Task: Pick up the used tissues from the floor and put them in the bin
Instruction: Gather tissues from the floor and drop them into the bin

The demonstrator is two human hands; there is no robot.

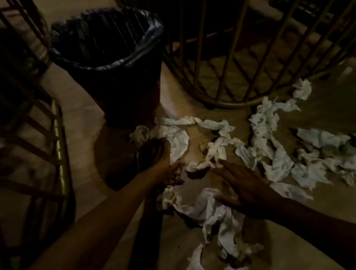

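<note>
Several crumpled white used tissues (275, 153) lie scattered over the floor, from the bin's foot across to the right edge and down toward me. The bin (107, 47), dark with a black plastic liner and an open mouth, stands at upper left of centre. My left hand (159, 157) is low by the bin's base, cupped on edge against one tissue (179, 141); the dim light hides whether it grips anything. My right hand (242, 184) lies flat with fingers spread, over the tissues (216, 206) in the middle of the pile.
A round brass-coloured wire frame (223, 63) stands right behind the tissues, next to the bin. A similar barred frame (61, 136) sits close on my left. Beige floor (326, 236) shows at right and below the pile. The scene is dark.
</note>
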